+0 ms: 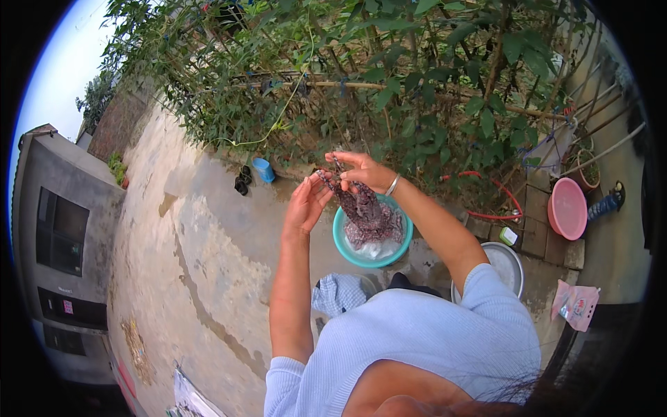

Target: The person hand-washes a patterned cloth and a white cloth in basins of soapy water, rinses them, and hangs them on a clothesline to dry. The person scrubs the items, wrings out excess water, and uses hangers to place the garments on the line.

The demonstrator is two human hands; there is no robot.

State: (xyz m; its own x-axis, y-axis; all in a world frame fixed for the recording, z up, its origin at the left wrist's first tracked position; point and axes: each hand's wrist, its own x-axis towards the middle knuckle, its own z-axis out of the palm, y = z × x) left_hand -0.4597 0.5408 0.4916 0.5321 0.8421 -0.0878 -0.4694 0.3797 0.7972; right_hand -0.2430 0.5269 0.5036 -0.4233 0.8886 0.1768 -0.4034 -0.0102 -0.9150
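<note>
A dark, speckled piece of wet clothing hangs from both my hands into a round teal basin. Its exact kind cannot be told. White suds show at the basin's near side. My left hand has its fingertips closed on the cloth's upper left edge, palm partly turned up. On the other side my right hand, with a bracelet at the wrist, pinches the gathered top of the cloth. The lower part of the cloth is bunched inside the basin.
A checked cloth lies just nearer than the basin. To the right are a metal basin, a pink basin, a red hose and a pink packet. A blue bucket stands by the plants.
</note>
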